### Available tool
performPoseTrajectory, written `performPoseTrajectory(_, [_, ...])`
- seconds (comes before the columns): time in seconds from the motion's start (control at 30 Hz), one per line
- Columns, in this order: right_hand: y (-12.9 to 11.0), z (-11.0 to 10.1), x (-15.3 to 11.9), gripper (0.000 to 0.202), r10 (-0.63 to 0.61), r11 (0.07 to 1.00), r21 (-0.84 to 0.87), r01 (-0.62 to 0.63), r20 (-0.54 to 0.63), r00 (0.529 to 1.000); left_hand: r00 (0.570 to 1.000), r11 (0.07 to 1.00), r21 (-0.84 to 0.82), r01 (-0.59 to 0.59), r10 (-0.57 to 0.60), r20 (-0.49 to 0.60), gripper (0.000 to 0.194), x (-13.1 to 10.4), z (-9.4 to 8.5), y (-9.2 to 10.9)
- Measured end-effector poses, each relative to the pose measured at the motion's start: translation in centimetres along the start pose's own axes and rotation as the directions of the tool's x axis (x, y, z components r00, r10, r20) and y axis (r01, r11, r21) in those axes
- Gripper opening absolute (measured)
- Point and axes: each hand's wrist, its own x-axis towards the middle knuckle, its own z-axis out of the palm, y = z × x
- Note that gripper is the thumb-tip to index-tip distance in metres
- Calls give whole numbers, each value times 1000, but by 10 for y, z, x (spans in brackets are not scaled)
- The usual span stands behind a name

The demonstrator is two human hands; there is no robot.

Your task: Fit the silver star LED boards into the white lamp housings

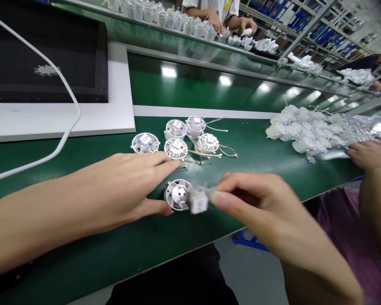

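A round white fan housing (177, 195) stands on the green bench, its hub and ribs facing up. My left hand (147, 180) is beside it on the left, fingers stretched and thumb apart, the thumb tip at the housing's lower left edge. Between thumb and fingers, my right hand (244, 197) pinches a clear fan impeller (199, 201) with a white square on its middle. Blurred by motion, the impeller hangs over the housing's right side; I cannot tell whether they touch. Behind, several white fans (177, 145) stand grouped, with thin wires trailing right.
At the left, a black tray (103, 63) lies on a white board (122, 89), crossed by a white cable (59, 146). White housings (300, 127) are heaped at the right beside a co-worker's hand (373, 154). Across the raised shelf, another person's hands (231, 25) handle parts.
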Motion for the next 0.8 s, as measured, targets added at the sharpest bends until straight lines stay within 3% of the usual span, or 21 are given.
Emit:
performPoseTrajectory(0.1, [7,14,27,31,138,990,-11,-138,151,979,996,995,45,-84,82,44,45,-1,3,0])
performPoseTrajectory(0.23, [18,17,36,36,216,976,-74,-206,193,957,994,998,67,3,-10,110,42,3,10,3])
performPoseTrajectory(0.57, [19,16,33,37,208,968,-180,-177,172,963,993,999,-39,-11,16,116,31,10,14,7])
performPoseTrajectory(0.8, [19,16,35,38,174,965,-223,-138,150,973,995,998,12,-69,68,75,26,2,21,4])
